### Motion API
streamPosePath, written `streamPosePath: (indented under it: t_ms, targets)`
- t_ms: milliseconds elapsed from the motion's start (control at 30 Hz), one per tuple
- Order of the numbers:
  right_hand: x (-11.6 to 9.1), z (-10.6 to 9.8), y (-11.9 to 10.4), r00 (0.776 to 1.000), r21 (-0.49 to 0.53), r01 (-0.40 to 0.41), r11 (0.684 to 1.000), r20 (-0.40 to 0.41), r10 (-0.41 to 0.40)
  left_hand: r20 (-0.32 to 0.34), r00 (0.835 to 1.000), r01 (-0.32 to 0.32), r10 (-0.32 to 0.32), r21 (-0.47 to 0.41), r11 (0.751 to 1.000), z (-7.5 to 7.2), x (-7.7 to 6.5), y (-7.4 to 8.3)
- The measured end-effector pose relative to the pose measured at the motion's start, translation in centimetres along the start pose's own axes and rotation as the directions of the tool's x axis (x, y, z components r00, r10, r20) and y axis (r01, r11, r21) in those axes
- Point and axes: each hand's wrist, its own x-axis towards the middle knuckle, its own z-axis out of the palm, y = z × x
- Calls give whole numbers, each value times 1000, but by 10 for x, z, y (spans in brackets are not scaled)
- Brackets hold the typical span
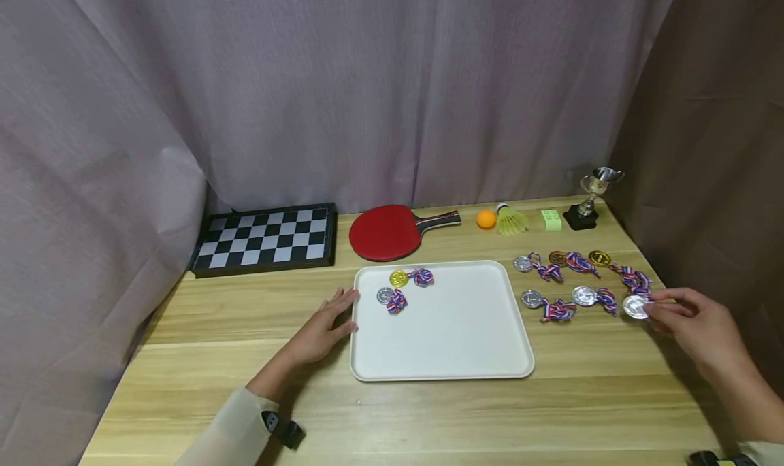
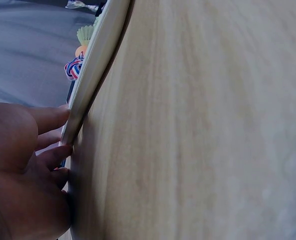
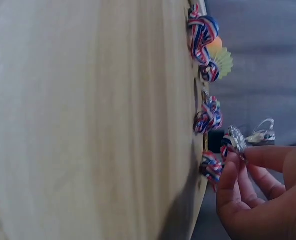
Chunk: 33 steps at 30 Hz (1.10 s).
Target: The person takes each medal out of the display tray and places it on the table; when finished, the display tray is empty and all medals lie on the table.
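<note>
Against the left edge of a white tray [image 1: 453, 347] rests my left hand [image 1: 317, 333], its fingers extended along the rim. My right hand [image 1: 701, 326] pinches a silver medal [image 1: 635, 307] between thumb and fingers; in the right wrist view the medal [image 3: 237, 139] is tipped on edge, with its striped ribbon partly hidden by the fingers. On the tray, at the upper left, lie a gold medal [image 1: 399, 278] and another silver medal [image 1: 384, 295], each with a bundled red, white and blue ribbon. Several more medals lie to the right of the tray, including a gold one [image 1: 599, 258] and a bronze-coloured one [image 1: 557, 258].
Along the back stand a checkered board [image 1: 266, 238], a red table tennis paddle [image 1: 384, 233], an orange ball [image 1: 486, 219], a yellow shuttlecock [image 1: 511, 220], a light green block [image 1: 551, 220] and a small trophy cup [image 1: 589, 201]. Grey curtains [image 1: 343, 92] hang behind the wooden table [image 1: 392, 425].
</note>
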Motion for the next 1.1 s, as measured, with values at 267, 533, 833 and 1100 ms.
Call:
streamPosePath:
  t_ms: [267, 533, 833, 1100]
  targets:
    - [7, -10, 20, 995, 93, -98, 991, -21, 100, 3, 1000, 3, -3, 0, 1000, 0, 0, 1]
    - [16, -7, 25, 996, -364, -83, 928, -56, 68, 2, 1000, 1, -1, -7, 1000, 1, 0, 0]
    - [15, -8, 24, 996, -497, -78, 864, -72, 48, 0, 1000, 17, -17, -6, 1000, 1, 1, 0]
    - [8, -10, 22, 999, -486, -38, 873, -45, 19, 3, 1000, 11, -11, 3, 1000, 0, 0, 0]
